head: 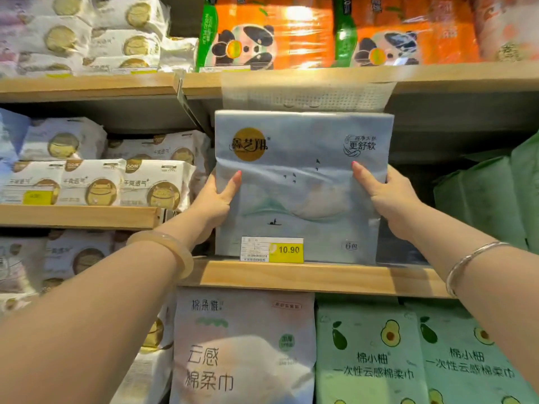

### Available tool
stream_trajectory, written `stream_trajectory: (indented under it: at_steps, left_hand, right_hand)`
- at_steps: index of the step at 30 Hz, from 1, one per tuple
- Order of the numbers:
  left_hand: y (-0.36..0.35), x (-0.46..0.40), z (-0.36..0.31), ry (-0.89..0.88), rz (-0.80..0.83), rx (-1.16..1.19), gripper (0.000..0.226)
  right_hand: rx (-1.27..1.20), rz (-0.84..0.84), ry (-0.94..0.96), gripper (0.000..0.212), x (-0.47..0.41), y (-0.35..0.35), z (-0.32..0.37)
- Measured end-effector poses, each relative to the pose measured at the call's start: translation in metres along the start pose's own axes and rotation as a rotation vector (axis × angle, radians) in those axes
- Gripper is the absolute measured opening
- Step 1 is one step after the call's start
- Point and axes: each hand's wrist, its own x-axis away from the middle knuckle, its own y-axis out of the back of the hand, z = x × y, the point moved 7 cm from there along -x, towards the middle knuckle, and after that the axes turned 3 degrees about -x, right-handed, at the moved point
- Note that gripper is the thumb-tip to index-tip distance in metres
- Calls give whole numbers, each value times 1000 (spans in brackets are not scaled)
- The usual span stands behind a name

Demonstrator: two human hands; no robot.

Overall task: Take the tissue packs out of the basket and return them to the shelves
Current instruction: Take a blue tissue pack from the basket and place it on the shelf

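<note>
Wooden store shelves [306,277], stocked with packaged tissues. Left hand [215,199]: thumb across the front, fingers wrapped behind the 9 o'clock edge of a pale blue tissue pack [300,185]. Right hand [388,196]: same grip at the 3 o'clock edge. Pack upright, base on the middle shelf behind a yellow price tag [272,249]. Green packs [493,199] at 3 o'clock; white packs [99,182] at 9 o'clock.

A pale blue-grey tissue pack [300,185] printed with a gold disc, birds and a small boat stands upright at the front edge of the wooden shelf [320,277], facing outward.
</note>
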Motion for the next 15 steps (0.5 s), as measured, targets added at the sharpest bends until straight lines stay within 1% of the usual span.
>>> stream_trajectory:
  at_steps: [2,5,7,8,10,11,13,15]
  left_hand:
    - [1,-1,5,46,14,-50,73]
    - [-1,1,1,46,97,-158,67]
    - [-1,-1,2,79,171,-207,67]
    - [0,-3,4,116,210,-228,72]
    - [1,-6,11,207,275,-272,89]
    - [2,-8,14,242,288,-286,94]
    - [1,-11,19,282,294,-319,94]
    - [-2,-12,23,312,302,-364,90]
  right_hand:
    - [83,43,-21,44,-5,-7,0]
    - [140,183,-99,52,-10,-15,-9]
    - [183,287,-167,62,-8,-18,-17]
    - [210,314,-210,70,-7,-18,-19]
    - [300,336,-321,78,-4,-16,-25]
    - [349,343,-371,81,-3,-16,-27]
    - [466,350,-440,85,0,-15,-30]
    - [604,347,-481,79,2,-15,-33]
